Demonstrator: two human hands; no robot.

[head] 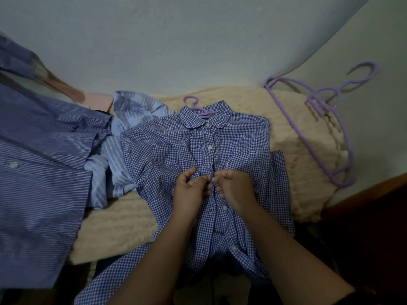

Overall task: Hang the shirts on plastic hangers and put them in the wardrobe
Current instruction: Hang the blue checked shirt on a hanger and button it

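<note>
A blue gingham shirt (pixel 176 146) lies face up on a cream blanket (pixel 304 146), with a purple plastic hanger (pixel 198 108) inside it; the hook sticks out above the collar. My left hand (pixel 189 188) and my right hand (pixel 233 186) meet at the button placket in the middle of the shirt. Each pinches the fabric edge there, at a button. Two more purple hangers (pixel 326 111) lie on the blanket at the right.
A dark blue striped shirt (pixel 39 164) lies spread at the left. A pale blue striped shirt (pixel 123 137) is crumpled between it and the gingham one. A grey wall stands behind. A dark wooden edge (pixel 374 194) runs at the right.
</note>
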